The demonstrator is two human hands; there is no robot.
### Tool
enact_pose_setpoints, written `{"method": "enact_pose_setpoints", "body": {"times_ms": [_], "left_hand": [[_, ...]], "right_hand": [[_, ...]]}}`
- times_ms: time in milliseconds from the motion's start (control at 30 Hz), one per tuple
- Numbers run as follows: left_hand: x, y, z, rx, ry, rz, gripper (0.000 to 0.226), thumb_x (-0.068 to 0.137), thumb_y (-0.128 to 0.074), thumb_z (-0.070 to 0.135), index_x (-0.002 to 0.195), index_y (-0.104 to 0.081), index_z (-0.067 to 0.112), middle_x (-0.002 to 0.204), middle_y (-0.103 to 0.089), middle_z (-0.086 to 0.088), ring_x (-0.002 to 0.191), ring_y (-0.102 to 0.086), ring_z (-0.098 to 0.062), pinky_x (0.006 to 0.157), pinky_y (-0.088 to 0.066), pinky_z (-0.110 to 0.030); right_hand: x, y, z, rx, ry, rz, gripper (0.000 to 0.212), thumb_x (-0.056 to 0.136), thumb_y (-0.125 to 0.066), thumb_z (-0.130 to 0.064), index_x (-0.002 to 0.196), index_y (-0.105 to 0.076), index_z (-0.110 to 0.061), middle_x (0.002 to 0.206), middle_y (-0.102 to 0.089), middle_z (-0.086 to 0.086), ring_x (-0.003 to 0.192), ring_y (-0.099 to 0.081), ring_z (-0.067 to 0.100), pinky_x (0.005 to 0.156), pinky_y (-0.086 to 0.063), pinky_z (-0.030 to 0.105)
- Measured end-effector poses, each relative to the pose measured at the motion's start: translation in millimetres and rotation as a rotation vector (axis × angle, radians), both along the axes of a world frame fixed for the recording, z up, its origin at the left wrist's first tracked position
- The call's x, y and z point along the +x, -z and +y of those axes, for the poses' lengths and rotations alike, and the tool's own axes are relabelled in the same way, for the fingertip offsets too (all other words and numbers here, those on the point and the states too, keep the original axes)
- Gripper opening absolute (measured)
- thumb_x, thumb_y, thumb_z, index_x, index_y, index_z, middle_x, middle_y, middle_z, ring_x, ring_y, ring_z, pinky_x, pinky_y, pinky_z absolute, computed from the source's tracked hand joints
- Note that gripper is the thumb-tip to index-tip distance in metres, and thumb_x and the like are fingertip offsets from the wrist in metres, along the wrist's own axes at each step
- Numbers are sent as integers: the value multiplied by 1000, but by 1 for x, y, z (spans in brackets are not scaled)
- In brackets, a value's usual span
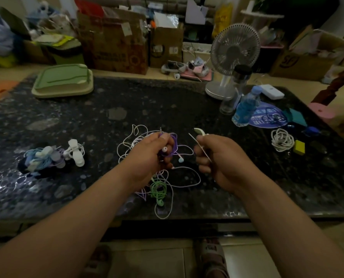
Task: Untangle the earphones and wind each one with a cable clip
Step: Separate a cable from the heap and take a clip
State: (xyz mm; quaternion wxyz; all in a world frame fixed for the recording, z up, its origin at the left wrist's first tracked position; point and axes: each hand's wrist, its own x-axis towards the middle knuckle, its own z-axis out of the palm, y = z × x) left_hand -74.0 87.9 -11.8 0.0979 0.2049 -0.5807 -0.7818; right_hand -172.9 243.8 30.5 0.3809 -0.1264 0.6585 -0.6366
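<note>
A tangle of white, purple and green earphone cables (163, 183) lies on the dark stone table (106, 121) in front of me. My left hand (151, 157) grips a bunch of purple cable with a white earbud (164, 149) showing between the fingers. My right hand (217, 157) is curled round a pale cable clip (200, 131) whose end sticks up above the thumb, with a thin cable running across the knuckles. A heap of wound earphones with white clips (52, 157) sits at the left.
A green tray (63, 81) is at the back left. At the back right stand a desk fan (233, 55), a blue bottle (247, 107) and a glass jar (228, 105). A coiled white cable (282, 139) and a yellow block (299, 147) lie to the right.
</note>
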Motion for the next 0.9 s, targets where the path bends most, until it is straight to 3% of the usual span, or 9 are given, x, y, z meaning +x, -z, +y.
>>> {"method": "enact_pose_setpoints", "body": {"times_ms": [167, 367, 467, 533, 700, 800, 900], "left_hand": [[3, -4, 8, -56, -6, 65, 25, 112, -41, 29, 105, -59, 13, 73, -47, 4, 64, -46, -12, 66, -48, -30], [1, -7, 17, -167, 4, 113, 25, 112, -40, 24, 103, -58, 9, 71, -50, 5, 63, -49, -10, 63, -49, -25], [2, -8, 17, -238, 9, 116, 31, 112, -39, 24, 108, -54, -4, 72, -51, 4, 64, -49, -10, 62, -49, -22], [3, -10, 19, -320, 7, 104, 31, 112, -39, 24, 106, -53, -3, 75, -50, 1, 66, -49, -12, 62, -49, -21], [4, -9, 19, -512, 29, 76, 30, 112, -42, 27, 109, -56, 0, 78, -52, -3, 72, -49, -19, 66, -45, -35], [6, -8, 19, -525, 74, 63, 27, 112, -43, 27, 108, -58, 5, 80, -54, -3, 74, -50, -21, 68, -45, -41], [5, -7, 19, -459, 97, 85, 26, 112, -42, 25, 110, -58, 5, 79, -53, -6, 64, -52, -25, 60, -45, -38]], "right_hand": [[17, 3, 6, -75, -84, -239, 12, 105, -47, -22, 111, -55, -16, 61, -44, 1, 48, -26, 10, 40, -21, 20], [19, 3, -1, -154, -44, -427, 28, 106, -40, -22, 85, -59, -18, 57, -35, -3, 38, -21, 5, 37, -12, 17], [17, 6, -3, -181, -16, -471, 27, 106, -40, -23, 85, -55, -17, 56, -33, -3, 36, -22, 5, 33, -14, 16], [16, 8, -3, -189, -27, -499, 30, 106, -39, -24, 84, -57, -15, 55, -34, -4, 35, -23, 5, 33, -15, 16], [18, 11, -5, -188, -102, -582, 38, 106, -40, -26, 78, -62, -12, 55, -34, -5, 35, -23, 4, 34, -14, 16], [19, 13, -7, -180, -122, -599, 33, 105, -39, -27, 82, -58, -12, 53, -33, -6, 33, -23, 4, 32, -14, 16], [20, 17, -8, -185, -96, -565, 27, 104, -40, -28, 95, -57, -9, 55, -34, -4, 32, -24, 5, 29, -19, 18]]}}
